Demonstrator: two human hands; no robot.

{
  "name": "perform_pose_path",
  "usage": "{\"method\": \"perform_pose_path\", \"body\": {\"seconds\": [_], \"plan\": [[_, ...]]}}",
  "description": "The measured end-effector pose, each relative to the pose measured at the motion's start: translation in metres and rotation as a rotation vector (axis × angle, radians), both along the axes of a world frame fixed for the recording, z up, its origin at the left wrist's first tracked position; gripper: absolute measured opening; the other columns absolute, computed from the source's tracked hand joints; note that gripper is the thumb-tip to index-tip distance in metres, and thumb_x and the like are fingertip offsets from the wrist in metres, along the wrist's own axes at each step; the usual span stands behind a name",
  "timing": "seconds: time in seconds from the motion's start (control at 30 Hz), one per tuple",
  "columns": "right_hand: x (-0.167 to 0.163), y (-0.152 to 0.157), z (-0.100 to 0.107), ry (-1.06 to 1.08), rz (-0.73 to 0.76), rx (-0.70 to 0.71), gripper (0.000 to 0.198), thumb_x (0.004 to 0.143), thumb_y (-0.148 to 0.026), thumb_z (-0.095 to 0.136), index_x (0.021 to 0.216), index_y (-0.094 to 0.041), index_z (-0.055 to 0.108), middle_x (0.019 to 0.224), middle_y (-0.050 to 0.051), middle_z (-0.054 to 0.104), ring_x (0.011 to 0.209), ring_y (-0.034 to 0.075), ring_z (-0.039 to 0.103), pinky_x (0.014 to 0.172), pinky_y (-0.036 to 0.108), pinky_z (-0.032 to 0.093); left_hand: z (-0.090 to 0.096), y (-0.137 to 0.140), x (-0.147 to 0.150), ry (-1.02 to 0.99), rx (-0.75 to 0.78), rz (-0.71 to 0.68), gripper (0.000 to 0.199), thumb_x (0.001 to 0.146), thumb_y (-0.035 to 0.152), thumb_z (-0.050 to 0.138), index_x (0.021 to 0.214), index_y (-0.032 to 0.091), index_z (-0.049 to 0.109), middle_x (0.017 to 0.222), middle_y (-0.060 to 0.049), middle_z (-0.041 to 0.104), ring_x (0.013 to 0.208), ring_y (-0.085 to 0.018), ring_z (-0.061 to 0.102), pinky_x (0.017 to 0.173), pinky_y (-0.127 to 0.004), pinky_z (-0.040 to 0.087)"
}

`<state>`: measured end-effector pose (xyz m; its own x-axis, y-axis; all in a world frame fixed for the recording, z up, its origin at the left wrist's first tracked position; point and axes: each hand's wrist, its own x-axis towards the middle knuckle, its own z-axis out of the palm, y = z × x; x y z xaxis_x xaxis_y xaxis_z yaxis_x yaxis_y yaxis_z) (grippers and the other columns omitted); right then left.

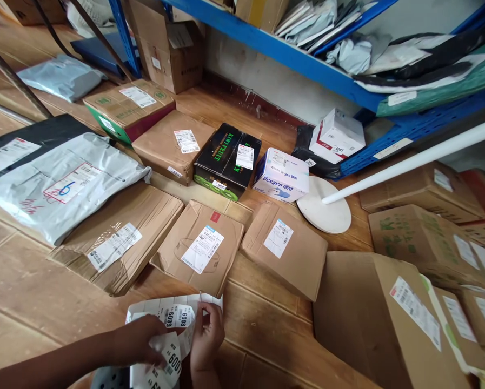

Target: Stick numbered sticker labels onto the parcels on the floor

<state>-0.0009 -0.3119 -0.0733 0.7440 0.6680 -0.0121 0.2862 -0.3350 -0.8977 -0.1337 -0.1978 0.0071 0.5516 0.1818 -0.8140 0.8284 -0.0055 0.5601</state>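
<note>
A strip of white number labels (171,356) hangs between my two hands at the bottom of the head view, printed with 6008, 6009 and 6001. My left hand (139,340) is closed round the strip from the left. The thumb and fingers of my right hand (207,329) are pinched at the strip's right side; whether one label is peeled off there I cannot make out. Just beyond my hands lie a flat brown carton (169,237) with a shipping label and another brown carton (299,254) to its right.
A black kiwifruit box (213,156), a white-and-purple box (280,186) and a grey mailer bag (31,194) lie on the wooden floor. A white pole on a round base (323,216) stands right of centre. Blue shelving (266,38) runs behind; stacked cartons (420,243) fill the right.
</note>
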Motion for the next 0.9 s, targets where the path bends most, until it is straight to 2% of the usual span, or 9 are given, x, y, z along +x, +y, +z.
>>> {"method": "perform_pose_path", "body": {"seconds": [0.07,0.13,0.2,0.33,0.43,0.6,0.73,0.8,0.9], "plan": [[0.002,-0.001,0.003,-0.017,-0.005,-0.009,0.027,0.092,-0.038,0.046,0.079,-0.023,0.065,0.075,0.010,0.066,0.070,0.020,0.063,0.062,0.030,0.049,-0.002,0.010,-0.001,-0.123,0.210,-0.104,0.020,0.069,0.033,0.068,0.083,0.019,0.073,0.111,-0.010,0.068,0.107,-0.031,0.059,0.093,-0.041,0.047],[0.004,0.001,0.002,-0.012,-0.012,-0.025,0.030,0.092,-0.041,0.046,0.077,-0.023,0.064,0.073,0.010,0.065,0.067,0.020,0.062,0.061,0.031,0.049,-0.005,0.024,0.000,-0.301,0.481,-0.237,0.011,0.074,0.029,0.067,0.072,0.020,0.073,0.146,-0.008,0.043,0.135,-0.035,0.035,0.113,-0.052,0.026],[0.004,0.003,-0.002,0.011,-0.044,-0.043,0.032,0.091,-0.046,0.047,0.075,-0.023,0.062,0.071,0.010,0.064,0.064,0.020,0.060,0.060,0.032,0.049,-0.011,0.039,0.003,-0.395,0.615,-0.328,0.009,0.073,0.021,0.069,0.064,0.020,0.071,0.158,0.002,0.016,0.145,-0.035,0.008,0.118,-0.054,0.007],[0.003,0.003,-0.020,0.062,-0.258,-0.021,0.034,0.084,-0.056,0.054,0.080,-0.022,0.059,0.073,0.010,0.065,0.065,0.020,0.060,0.062,0.034,0.050,-0.026,0.056,0.005,-0.395,0.595,-0.414,0.009,0.069,0.013,0.072,0.063,0.019,0.072,0.158,0.001,0.012,0.145,-0.035,0.000,0.118,-0.053,0.008],[0.004,0.003,-0.028,0.049,-0.302,0.030,0.031,0.083,-0.053,0.059,0.082,-0.022,0.058,0.074,0.009,0.065,0.068,0.021,0.062,0.064,0.034,0.052,-0.031,0.057,0.003,-0.420,0.576,-0.407,0.005,0.068,0.014,0.074,0.067,0.019,0.074,0.158,-0.001,0.012,0.145,-0.036,0.001,0.118,-0.052,0.013],[0.006,0.009,-0.019,-0.100,-0.260,0.065,0.019,0.086,-0.041,0.059,0.083,-0.022,0.058,0.077,0.008,0.058,0.066,0.019,0.058,0.062,0.032,0.050,-0.027,0.055,0.004,-0.434,0.598,-0.414,0.005,0.069,0.016,0.075,0.066,0.019,0.073,0.158,-0.002,0.012,0.145,-0.034,0.000,0.118,-0.051,0.012],[0.010,0.009,-0.013,-0.226,-0.490,0.052,0.029,0.080,-0.047,0.066,0.081,-0.026,0.047,0.066,-0.001,0.043,0.053,0.015,0.043,0.050,0.029,0.042,-0.021,0.056,0.007,-0.381,0.587,-0.458,0.004,0.071,0.016,0.071,0.068,0.018,0.073,0.158,-0.005,0.013,0.145,-0.034,-0.001,0.117,-0.053,0.016],[0.011,0.005,-0.014,-0.247,-0.390,0.016,0.032,0.081,-0.043,0.066,0.067,-0.027,0.041,0.056,-0.004,0.038,0.047,0.014,0.039,0.047,0.028,0.038,-0.018,0.057,0.008,-0.373,0.586,-0.457,0.004,0.072,0.015,0.070,0.069,0.017,0.073,0.158,-0.004,0.012,0.145,-0.034,-0.001,0.117,-0.052,0.016],[0.011,0.003,-0.015,-0.263,0.005,-0.043,0.026,0.087,-0.030,0.058,0.062,-0.024,0.054,0.057,0.002,0.058,0.054,0.016,0.055,0.055,0.029,0.045,-0.019,0.057,0.007,-0.375,0.598,-0.453,0.004,0.071,0.015,0.070,0.068,0.017,0.072,0.158,-0.003,0.012,0.144,-0.037,0.001,0.117,-0.053,0.015]]}}
